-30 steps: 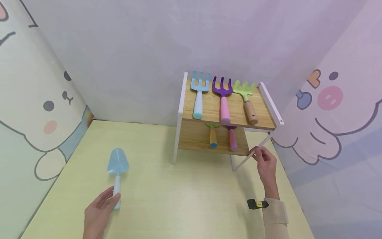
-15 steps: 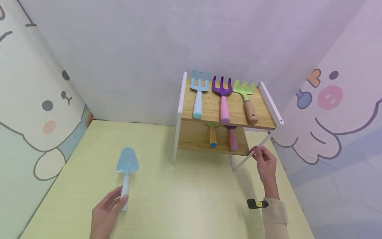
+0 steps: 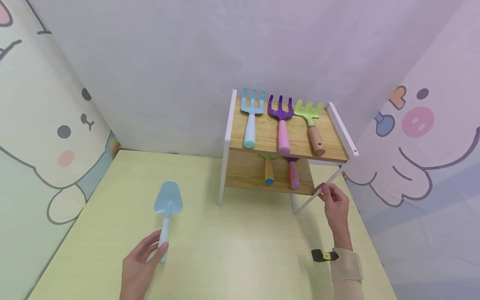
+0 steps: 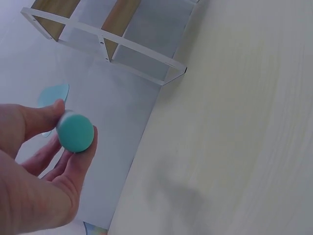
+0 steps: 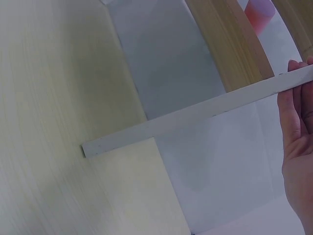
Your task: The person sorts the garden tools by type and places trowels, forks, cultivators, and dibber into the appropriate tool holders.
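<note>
My left hand (image 3: 140, 264) grips a light blue garden trowel (image 3: 168, 198) by its handle, blade pointing away, above the table's left half. From the left wrist view, the thumb and fingers pinch around the handle, whose round teal end (image 4: 76, 133) faces the camera. My right hand (image 3: 335, 208) holds the white front leg of a two-tier wooden rack (image 3: 262, 129) on its right side; in the right wrist view the fingers lie around the white leg (image 5: 195, 111). On the top board lie a blue hand fork (image 3: 250, 129), a purple-and-pink fork (image 3: 283, 135) and a green fork with a wooden handle (image 3: 316, 139).
Two more tools, one with an orange handle (image 3: 268, 171) and one with a pink handle (image 3: 294, 175), lie on the lower board, heads partly hidden. The pale yellow table (image 3: 232, 246) meets a plain curtain (image 3: 168, 75) behind. Cartoon-printed curtains flank both sides.
My left hand has carried the trowel to the right, closer to the rack. The right hand stays at the rack's leg, and the tools on the boards keep their places.
</note>
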Action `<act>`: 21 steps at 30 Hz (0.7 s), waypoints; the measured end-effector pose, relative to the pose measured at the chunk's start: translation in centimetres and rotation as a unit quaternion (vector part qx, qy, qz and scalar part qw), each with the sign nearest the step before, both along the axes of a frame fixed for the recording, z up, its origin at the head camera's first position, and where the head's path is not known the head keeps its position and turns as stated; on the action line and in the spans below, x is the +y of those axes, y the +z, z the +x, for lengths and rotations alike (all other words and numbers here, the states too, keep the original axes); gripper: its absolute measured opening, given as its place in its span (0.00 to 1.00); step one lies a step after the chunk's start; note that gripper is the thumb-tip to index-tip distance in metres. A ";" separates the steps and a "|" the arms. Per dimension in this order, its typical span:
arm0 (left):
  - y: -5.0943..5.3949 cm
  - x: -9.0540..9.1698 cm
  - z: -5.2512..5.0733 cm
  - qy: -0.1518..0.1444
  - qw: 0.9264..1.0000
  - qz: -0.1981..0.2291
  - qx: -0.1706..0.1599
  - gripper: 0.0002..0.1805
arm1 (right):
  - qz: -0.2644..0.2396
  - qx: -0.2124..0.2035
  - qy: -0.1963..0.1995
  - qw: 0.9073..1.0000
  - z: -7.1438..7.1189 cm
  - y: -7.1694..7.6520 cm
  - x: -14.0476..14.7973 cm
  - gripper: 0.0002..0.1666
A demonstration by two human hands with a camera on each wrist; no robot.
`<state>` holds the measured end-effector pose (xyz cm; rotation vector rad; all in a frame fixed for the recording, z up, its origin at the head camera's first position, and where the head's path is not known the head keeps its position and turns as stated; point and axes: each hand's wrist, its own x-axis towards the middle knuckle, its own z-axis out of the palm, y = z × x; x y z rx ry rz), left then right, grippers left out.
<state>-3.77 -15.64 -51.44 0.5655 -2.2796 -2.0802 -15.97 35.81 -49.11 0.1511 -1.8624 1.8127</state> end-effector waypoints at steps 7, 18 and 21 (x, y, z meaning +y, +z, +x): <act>0.4 1.2 0.1 -0.006 1.000 0.015 0.024 0.27 | -0.005 -0.007 -0.001 1.000 0.1 0.5 -0.3 0.11; 0.4 3.1 -0.2 -0.033 0.997 0.022 0.073 0.24 | -0.004 -0.013 -0.002 1.000 0.2 0.5 -0.3 0.09; 0.5 3.7 -0.5 -0.039 0.995 0.032 0.089 0.23 | -0.002 -0.004 0.004 1.000 0.2 0.4 -0.2 0.09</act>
